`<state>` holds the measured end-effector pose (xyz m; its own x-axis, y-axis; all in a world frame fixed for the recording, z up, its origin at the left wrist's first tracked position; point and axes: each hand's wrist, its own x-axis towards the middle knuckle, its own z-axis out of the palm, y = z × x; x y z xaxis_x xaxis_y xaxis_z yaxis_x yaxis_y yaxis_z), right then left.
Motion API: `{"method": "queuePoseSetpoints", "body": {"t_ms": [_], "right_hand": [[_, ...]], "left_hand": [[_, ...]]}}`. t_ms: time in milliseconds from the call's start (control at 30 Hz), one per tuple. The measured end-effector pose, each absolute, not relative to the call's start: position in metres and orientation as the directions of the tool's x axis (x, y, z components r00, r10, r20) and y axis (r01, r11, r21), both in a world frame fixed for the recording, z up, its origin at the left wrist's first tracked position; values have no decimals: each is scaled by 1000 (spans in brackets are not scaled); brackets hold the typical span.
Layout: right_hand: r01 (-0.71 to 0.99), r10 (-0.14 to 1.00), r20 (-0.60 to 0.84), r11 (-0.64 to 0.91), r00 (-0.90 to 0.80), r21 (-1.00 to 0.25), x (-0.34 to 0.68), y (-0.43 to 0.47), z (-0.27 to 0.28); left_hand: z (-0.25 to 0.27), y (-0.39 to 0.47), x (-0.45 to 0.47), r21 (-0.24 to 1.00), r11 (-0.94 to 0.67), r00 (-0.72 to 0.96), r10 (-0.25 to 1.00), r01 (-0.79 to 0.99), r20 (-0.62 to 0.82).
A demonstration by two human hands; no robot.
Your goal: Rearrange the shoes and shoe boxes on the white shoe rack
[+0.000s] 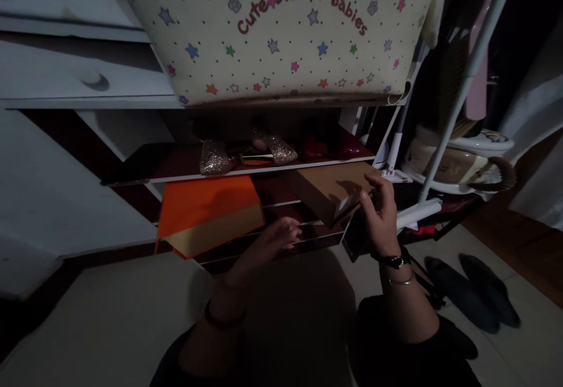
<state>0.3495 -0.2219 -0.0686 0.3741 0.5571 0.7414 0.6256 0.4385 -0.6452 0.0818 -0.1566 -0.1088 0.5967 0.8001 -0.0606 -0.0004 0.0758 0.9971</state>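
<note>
A brown cardboard box (334, 187) lies tilted on the lower rack, jutting out toward me, with a pale label or flap at its near end. My right hand (380, 208) is at that box's right front corner, thumb and fingers apart; whether the fingertips touch it I cannot tell. Left of the box, my left hand (281, 233) hovers before the rack with its fingers loosely curled in and nothing visible in them. Further left an orange box (211, 202) with a tan side sticks out of the same rack.
Glittery shoes (215, 157) and dark red shoes (347, 143) stand on the upper shelf (167, 164). A cream star-patterned bag (285, 35) hangs above. At right are a pale pole (457, 99), a pink-handled brush (479, 70) and dark slippers (466, 293) on the floor.
</note>
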Motion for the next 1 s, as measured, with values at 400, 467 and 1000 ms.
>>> {"method": "queuePoseSetpoints", "body": {"t_ms": [400, 467, 1000], "right_hand": [[982, 796, 588, 187, -144, -13, 383, -212, -135], [982, 829, 533, 185, -171, 28, 377, -206, -143], [889, 562, 744, 448, -362, 95, 329, -278, -139]], "left_hand": [[-128, -148, 95, 982, 178, 649, 754, -59, -98], [-131, -147, 98, 978, 195, 635, 766, -81, -100], [-142, -140, 92, 828, 455, 343, 874, -327, -345]]}}
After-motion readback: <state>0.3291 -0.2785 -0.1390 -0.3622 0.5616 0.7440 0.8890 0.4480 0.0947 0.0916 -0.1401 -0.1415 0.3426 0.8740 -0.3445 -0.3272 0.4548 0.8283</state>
